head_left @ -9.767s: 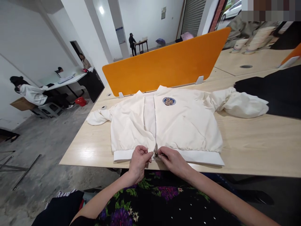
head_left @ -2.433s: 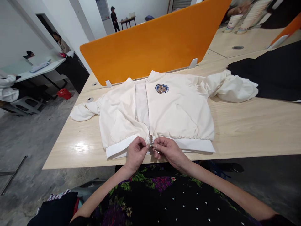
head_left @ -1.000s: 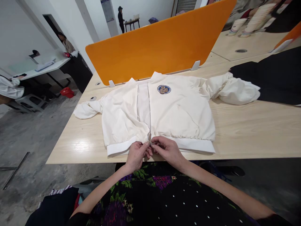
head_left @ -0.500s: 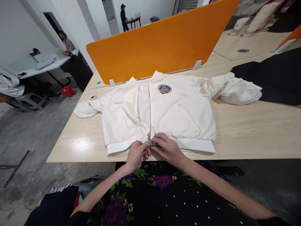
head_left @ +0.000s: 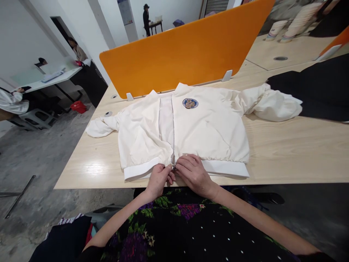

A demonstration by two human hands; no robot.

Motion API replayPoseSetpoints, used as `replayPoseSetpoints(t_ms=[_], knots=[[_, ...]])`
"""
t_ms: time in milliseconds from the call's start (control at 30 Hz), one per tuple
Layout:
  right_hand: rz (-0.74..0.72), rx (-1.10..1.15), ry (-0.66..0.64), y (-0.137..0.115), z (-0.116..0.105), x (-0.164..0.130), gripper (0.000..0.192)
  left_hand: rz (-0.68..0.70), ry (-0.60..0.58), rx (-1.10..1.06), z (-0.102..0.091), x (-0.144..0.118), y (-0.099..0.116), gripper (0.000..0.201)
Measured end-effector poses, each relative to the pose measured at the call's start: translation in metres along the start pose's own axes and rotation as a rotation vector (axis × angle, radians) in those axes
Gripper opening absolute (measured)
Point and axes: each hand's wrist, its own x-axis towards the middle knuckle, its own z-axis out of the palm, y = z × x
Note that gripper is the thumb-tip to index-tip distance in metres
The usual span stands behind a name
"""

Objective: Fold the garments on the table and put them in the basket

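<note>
A cream jacket (head_left: 209,131) with white hem bands and a round blue badge (head_left: 190,103) lies front up on the table. Its front is parted, and the two sides of the metal zipper (head_left: 173,147) come together at the bottom hem. There my left hand (head_left: 159,179) pinches the jacket's left-of-view lower edge by the zipper end. Close against it, my right hand (head_left: 195,174) is closed on the other lower edge, fingers bent over the zipper. A small silver zipper slider (head_left: 173,166) shows between the fingertips; which hand grips it is partly hidden.
An orange divider (head_left: 174,54) stands behind the jacket on the wooden table (head_left: 286,153). Black cloth (head_left: 313,89) lies at the right, beneath one cuff. Paper cups (head_left: 276,30) stand at the back right. Folded clothes (head_left: 62,238) are at lower left. Other people are in the background.
My right fingers have shifted slightly and now lie flatter over the zipper end, covering more of the slider. The left hand keeps its place; the jacket has hardly moved.
</note>
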Motion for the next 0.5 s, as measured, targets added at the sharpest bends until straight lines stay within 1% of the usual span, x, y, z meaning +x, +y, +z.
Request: replayPoseSetpoints(t_ms=[133,267,367,500], knots=[[-0.006,-0.012,-0.012,-0.002,0.002,-0.001,0.021,0.023,0.004,0.156,-0.002,0.002,-0.002,0.038],[0.025,-0.064,-0.052,-0.004,0.006,-0.001,0.024,0.068,-0.013,0.325,-0.005,0.002,-0.004,0.044],[0.053,-0.068,-0.097,-0.004,0.009,-0.001,0.024,0.056,-0.041,0.343,-0.006,0.002,-0.002,0.044],[0.099,0.007,-0.092,-0.001,0.014,-0.002,0.022,0.019,-0.076,0.307,-0.008,0.002,0.003,0.041]])
